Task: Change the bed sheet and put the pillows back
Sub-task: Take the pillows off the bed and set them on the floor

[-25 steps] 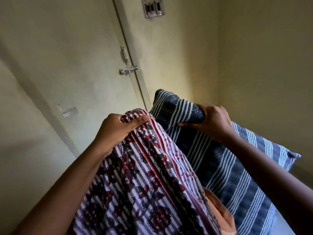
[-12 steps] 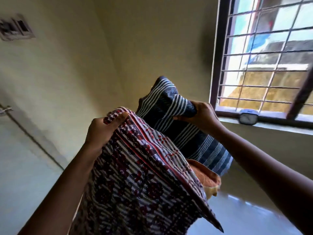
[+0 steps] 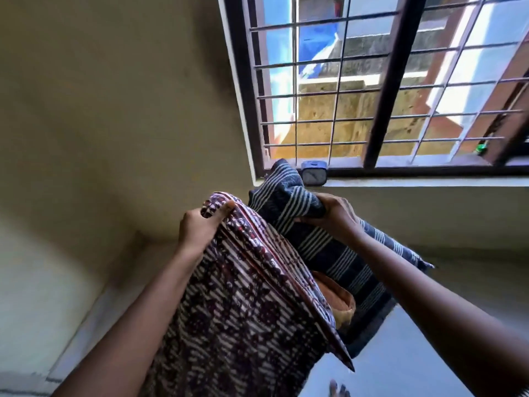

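Below the barred, dark-framed window (image 3: 386,90), which filled no part of the view a second ago when a door and switch plate faced the person, both pillows are now held up: the body has turned toward it. Left of the window, the maroon-and-white floral striped pillow (image 3: 243,310) hangs from the left hand (image 3: 200,229), fingers clenched on its top corner. Directly beneath the window, the navy pillow with white stripes (image 3: 323,247) is gripped likewise by the right hand (image 3: 335,214). On the window's sill sits a small blue clock (image 3: 314,173). I judge the pillows are being carried aside so the sheet can be changed; the bed is out of view.
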